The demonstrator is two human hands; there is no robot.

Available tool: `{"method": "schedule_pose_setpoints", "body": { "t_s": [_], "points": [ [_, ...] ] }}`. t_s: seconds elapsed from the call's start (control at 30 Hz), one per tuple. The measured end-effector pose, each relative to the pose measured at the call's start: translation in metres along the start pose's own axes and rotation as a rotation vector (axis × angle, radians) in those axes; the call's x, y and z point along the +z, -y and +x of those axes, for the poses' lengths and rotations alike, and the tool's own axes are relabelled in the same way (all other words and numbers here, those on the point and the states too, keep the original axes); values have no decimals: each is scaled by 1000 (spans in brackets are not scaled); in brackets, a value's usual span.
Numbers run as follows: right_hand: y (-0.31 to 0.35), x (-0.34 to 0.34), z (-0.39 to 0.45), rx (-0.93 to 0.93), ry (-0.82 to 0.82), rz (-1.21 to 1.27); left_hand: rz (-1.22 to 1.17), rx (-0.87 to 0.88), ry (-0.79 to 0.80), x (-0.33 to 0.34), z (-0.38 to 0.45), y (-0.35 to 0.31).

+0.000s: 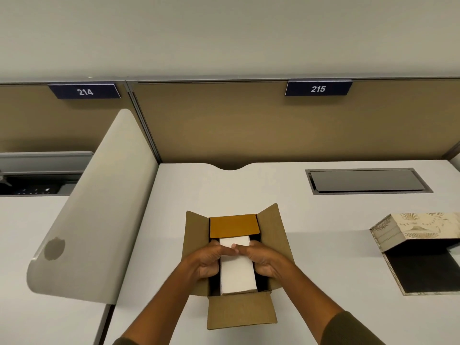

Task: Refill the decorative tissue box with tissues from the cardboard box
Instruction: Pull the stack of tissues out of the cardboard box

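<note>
A plain brown cardboard box [239,260] sits on the smooth white desk [323,220] at the middle of the view, its four corrugated flaps folded outward; the far flap at 12 o'clock shows a brighter orange-tan face. Inside it stands a neat rectangular stack of white tissues [237,272], soft-edged and matte, with dark gaps on either side.

The person's left hand [207,261] reaches into the box from 7 o'clock and the right hand [265,261] from 5 o'clock. Each hand is curled against one long side of the stack, fingers down in the dark gaps, and the thumbs lie over the top face, their tips almost meeting near its far end. The stack is squeezed between the two hands. Dark olive sleeves [348,329] show at the bottom edge.

At 3 o'clock from the cardboard box, well apart from it, the decorative tissue box [420,232] lies tipped on the desk. It is cream with a gold printed urn-and-leaf pattern, and its open underside shows a dark interior.

At 1 o'clock a rectangular grey metal cable hatch [368,181] is set flush in the desk. A curved, pale divider panel [99,207] rises at 9 o'clock. On the tan fabric partition behind, navy plates read 214 [84,91] and 215 [318,88].
</note>
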State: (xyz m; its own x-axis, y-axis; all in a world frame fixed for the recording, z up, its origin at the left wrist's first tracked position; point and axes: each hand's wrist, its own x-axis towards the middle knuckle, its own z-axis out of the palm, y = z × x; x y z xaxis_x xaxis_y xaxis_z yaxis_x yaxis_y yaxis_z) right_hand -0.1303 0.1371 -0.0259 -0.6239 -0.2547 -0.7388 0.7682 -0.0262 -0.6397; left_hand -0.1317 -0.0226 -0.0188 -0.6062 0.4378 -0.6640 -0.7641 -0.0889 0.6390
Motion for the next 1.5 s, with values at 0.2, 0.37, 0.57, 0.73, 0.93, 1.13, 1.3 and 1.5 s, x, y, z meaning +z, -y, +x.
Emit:
{"method": "schedule_pose_setpoints", "body": {
  "t_s": [0.2,0.37,0.57,0.73,0.93,1.13,1.3,1.5],
  "points": [
    [10,2,-10,20,7,106,77,5,-87,5,-14,-10],
    [16,4,-22,16,-38,130,100,7,-127,12,-25,-12],
    [26,0,-46,-11,-65,109,85,103,-168,25,-38,-10],
    [40,-8,-77,-81,-20,97,143,225,-155,41,-48,-11],
    [54,-32,-110,-229,-47,195,101,265,-32,66,-56,-15],
    [54,-66,-133,-369,-123,329,208,268,49,94,-54,-4],
    [41,-95,-147,-475,-144,381,152,282,40,118,-41,10],
    [19,-138,-170,-573,-148,526,4,313,57,133,-26,17]
  ]
}}
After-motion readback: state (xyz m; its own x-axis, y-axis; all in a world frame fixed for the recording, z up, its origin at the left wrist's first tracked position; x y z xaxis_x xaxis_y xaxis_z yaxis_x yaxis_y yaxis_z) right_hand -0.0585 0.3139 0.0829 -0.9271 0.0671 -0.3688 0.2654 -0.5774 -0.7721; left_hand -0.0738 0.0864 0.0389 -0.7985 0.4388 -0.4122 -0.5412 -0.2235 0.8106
